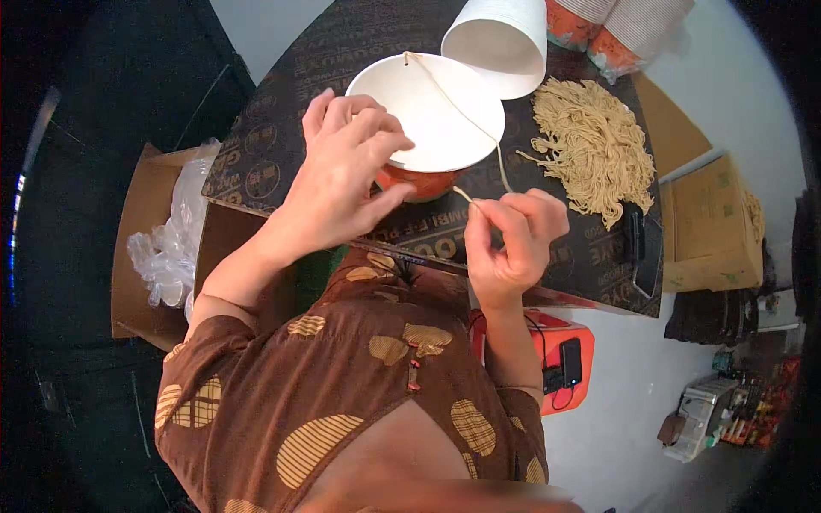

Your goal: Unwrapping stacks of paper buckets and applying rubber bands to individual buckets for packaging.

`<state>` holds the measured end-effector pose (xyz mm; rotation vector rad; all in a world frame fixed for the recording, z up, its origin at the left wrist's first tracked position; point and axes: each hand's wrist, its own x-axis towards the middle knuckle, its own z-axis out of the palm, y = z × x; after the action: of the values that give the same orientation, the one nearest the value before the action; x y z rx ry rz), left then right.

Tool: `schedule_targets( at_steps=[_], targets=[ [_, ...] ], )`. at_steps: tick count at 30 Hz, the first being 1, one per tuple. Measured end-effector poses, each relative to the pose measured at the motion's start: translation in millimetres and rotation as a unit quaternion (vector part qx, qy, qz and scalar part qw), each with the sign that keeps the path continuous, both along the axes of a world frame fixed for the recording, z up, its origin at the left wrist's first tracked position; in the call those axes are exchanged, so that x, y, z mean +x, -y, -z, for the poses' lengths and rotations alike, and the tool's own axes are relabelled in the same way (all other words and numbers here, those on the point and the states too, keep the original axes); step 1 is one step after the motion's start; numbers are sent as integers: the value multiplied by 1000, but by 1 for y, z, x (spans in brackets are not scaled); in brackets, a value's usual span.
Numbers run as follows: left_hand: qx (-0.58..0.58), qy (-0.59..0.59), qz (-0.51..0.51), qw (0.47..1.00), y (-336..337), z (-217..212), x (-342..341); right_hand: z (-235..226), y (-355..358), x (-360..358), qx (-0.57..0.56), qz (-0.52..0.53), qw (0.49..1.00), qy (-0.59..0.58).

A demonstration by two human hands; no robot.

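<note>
My left hand [342, 179] grips the near side of an orange paper bowl [425, 181] with a white inside [436, 111], standing on a dark board [282, 128]. My right hand [513, 235] pinches the near end of a long thin yellow noodle strand [453, 107]. The strand runs up across the bowl's mouth to its far rim. A heap of the same yellow noodles [590, 141] lies on the board to the right of the bowl.
A stack of white-lined paper bowls [500, 38] lies on its side behind the bowl, with more orange bowls [620, 30] at the back right. A cardboard box of clear plastic lids [167, 244] stands left, another carton [710, 227] right, an orange stool [560, 359] below.
</note>
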<state>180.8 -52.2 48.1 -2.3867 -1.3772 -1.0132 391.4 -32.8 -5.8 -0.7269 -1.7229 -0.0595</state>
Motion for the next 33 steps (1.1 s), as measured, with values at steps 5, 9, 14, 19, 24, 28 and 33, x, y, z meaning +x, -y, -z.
schedule_targets(
  at_steps=[5, 9, 14, 19, 24, 28, 33],
  targets=[
    [-7, 20, -8, 1000, -5, 6, -3, 13, -3, -7, 35, 60, 998, -9],
    [-11, 32, -7, 999, -4, 7, -3, 13, -5, -13, 46, 60, 997, 5],
    [-10, 39, 0, 999, -4, 8, -3, 16, -9, -18, 32, 52, 998, 22],
    [-14, 44, 2, 999, -2, 8, -4, 17, -15, -23, 28, 51, 998, 8],
    [-16, 50, 11, 999, -2, 8, -5, 18, -14, -23, 14, 38, 999, 19],
    [-18, 57, 24, 998, -2, 7, -7, 17, -17, -26, 18, 34, 999, 19],
    [-64, 63, 59, 994, -3, -4, -9, 17, -23, -29, 23, 35, 999, 20]
  ],
)
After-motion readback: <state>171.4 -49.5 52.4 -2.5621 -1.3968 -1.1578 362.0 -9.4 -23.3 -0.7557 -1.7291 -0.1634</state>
